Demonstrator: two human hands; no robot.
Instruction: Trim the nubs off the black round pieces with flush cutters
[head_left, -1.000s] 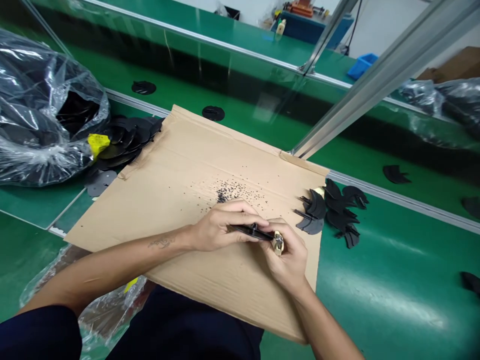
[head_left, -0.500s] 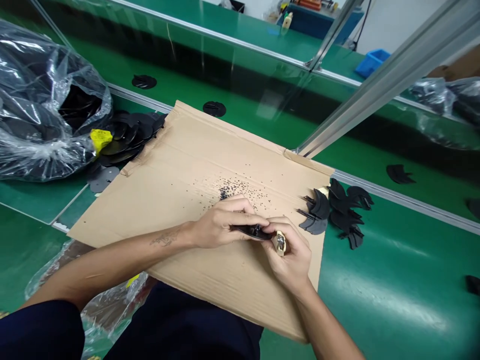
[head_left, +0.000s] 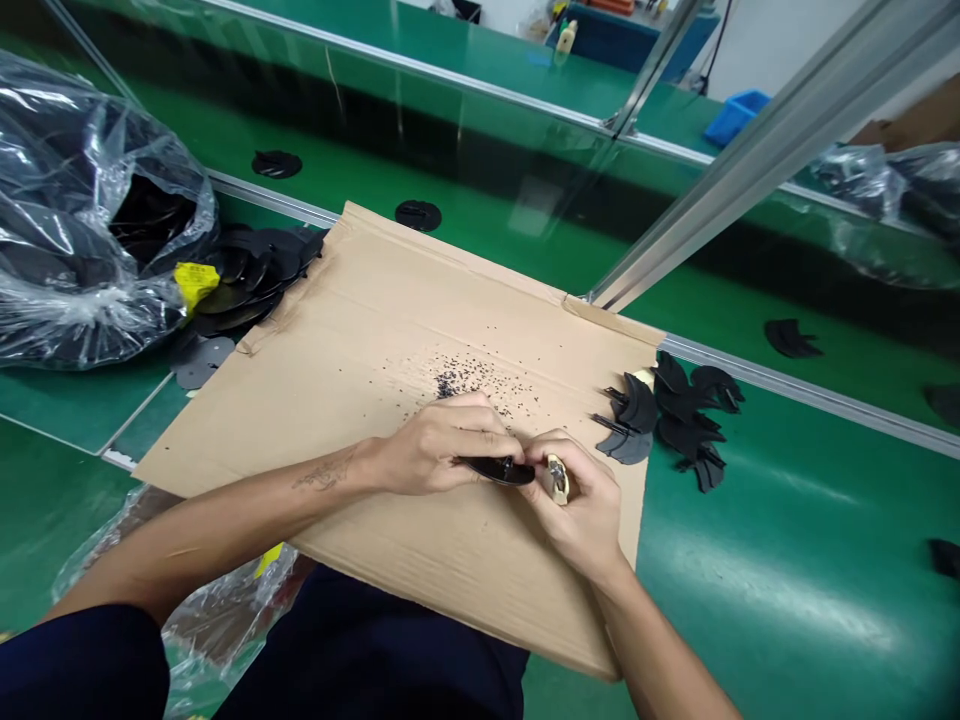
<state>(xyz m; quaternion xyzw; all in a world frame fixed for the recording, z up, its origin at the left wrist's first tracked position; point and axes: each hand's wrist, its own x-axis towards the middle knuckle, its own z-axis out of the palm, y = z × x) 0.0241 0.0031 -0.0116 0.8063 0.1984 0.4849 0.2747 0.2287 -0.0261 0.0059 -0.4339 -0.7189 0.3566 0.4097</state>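
My left hand (head_left: 439, 447) grips a flat black plastic disc (head_left: 499, 469) edge-on over the cardboard sheet (head_left: 360, 340). My right hand (head_left: 581, 505) is closed round a small tool with a tan handle (head_left: 557, 478), its tip against the disc's right edge. Black shavings (head_left: 465, 380) lie scattered on the cardboard just beyond my hands. A small heap of black fan-shaped parts (head_left: 671, 415) lies to the right of the cardboard, close to my right hand.
A clear plastic bag of black parts (head_left: 82, 230) sits at the left, with a spill of black discs (head_left: 251, 275) and a yellow tag (head_left: 193, 282) beside it. Single black parts (head_left: 418, 214) lie on the green belt (head_left: 787, 560). An aluminium rail (head_left: 750, 150) slants across at upper right.
The hands stay together on the disc and tool; the disc has turned slightly in my left fingers. The view has shifted a little.
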